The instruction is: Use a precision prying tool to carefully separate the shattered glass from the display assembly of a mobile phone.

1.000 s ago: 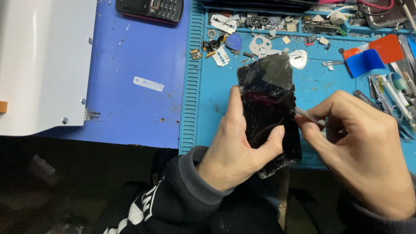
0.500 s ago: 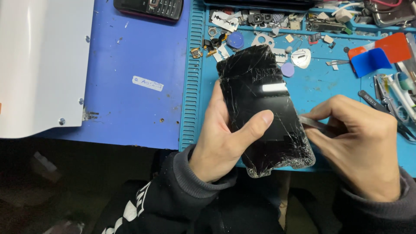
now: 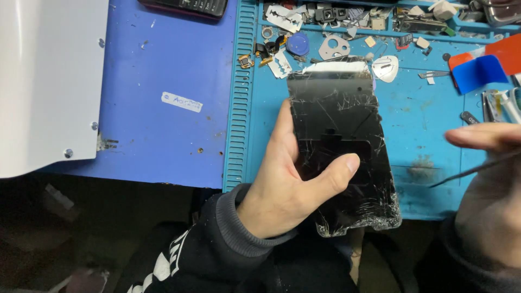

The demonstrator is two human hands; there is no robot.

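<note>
My left hand (image 3: 287, 187) holds a black phone screen with badly cracked glass (image 3: 339, 125), thumb laid across its face, over the light blue repair mat (image 3: 418, 114). The lower corners of the glass are shattered white. My right hand (image 3: 491, 201) is off to the right, apart from the screen, gripping a thin metal tool (image 3: 467, 172) whose tip points left toward the screen's right edge. Both arms wear dark sleeves.
Small phone parts, brackets and a blue round piece (image 3: 297, 43) litter the mat's far edge. Red and blue plastic picks (image 3: 480, 68) lie at the right. A darker blue mat (image 3: 168, 97), a white panel (image 3: 43, 81) and a black keypad phone (image 3: 190, 6) are to the left.
The cracked screen has been turned flatter toward the camera and lifted. My right hand with the thin tool has drawn away to the right, off the screen's edge.
</note>
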